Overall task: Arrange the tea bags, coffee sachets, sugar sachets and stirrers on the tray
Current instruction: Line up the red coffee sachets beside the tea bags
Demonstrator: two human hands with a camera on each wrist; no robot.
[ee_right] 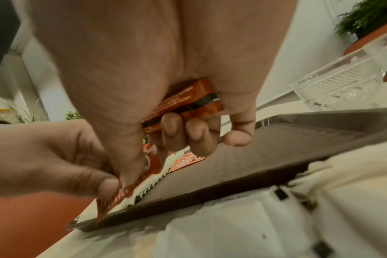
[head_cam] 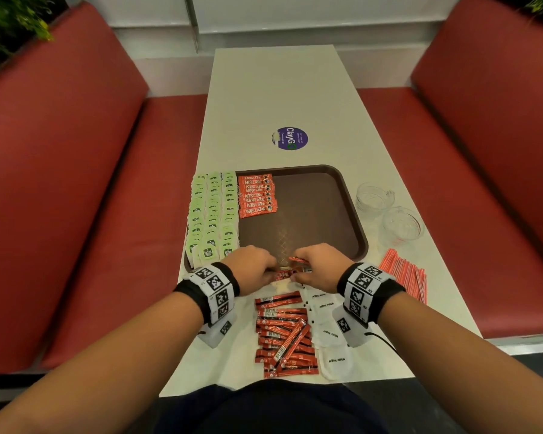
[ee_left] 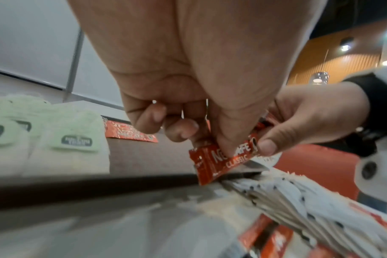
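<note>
A brown tray (head_cam: pixel 351 214) lies on the white table, with rows of green tea bags (head_cam: pixel 212 214) on its left side and a column of red coffee sachets (head_cam: pixel 257 195) beside them. Over the tray's near edge both hands meet. My left hand (head_cam: pixel 253 269) pinches a red Nescafe sachet (ee_left: pixel 223 160) that my right thumb also touches. My right hand (head_cam: pixel 318 266) grips a bundle of coffee sachets (ee_right: pixel 188 103) in its palm. Loose coffee sachets (head_cam: pixel 284 333) and white sugar sachets (head_cam: pixel 329 333) lie nearer me. Red stirrers (head_cam: pixel 405 275) lie to the right.
Two clear glass bowls (head_cam: pixel 373 195) (head_cam: pixel 402 225) stand right of the tray. A round purple sticker (head_cam: pixel 289 138) sits on the table (head_cam: pixel 282 89) farther back. Red bench seats (head_cam: pixel 85 214) flank the table on both sides.
</note>
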